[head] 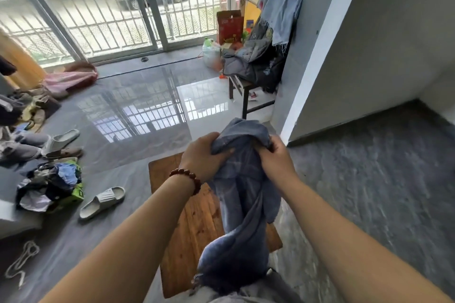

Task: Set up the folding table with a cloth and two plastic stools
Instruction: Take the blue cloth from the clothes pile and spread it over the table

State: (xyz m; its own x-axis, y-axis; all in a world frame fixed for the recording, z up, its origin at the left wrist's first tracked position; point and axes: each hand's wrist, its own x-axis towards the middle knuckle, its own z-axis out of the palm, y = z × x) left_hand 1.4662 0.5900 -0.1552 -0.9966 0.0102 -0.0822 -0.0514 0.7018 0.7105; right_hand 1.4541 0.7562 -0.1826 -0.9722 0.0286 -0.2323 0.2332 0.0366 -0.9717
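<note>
Glossy grey tiled floor [138, 135] carries a low wooden surface [189, 226]. Above it, left hand [204, 157] and right hand [275, 160] both close on a bunched, soft blue-grey cloth [243, 194]; it looks light and limp, best taken by its corners.

- No text, label, brand or number can be read anywhere in the view.
- The tall red cardboard box [229, 27] by the barred window carries yellow printed marks, too blurred to make out.
- The dark grey quilted garment [256, 61] heaped on the dark wooden stool shows pale round emblems, too small to read.
- The green printed packet [78, 193] in the clutter on the floor has markings, illegible.
</note>
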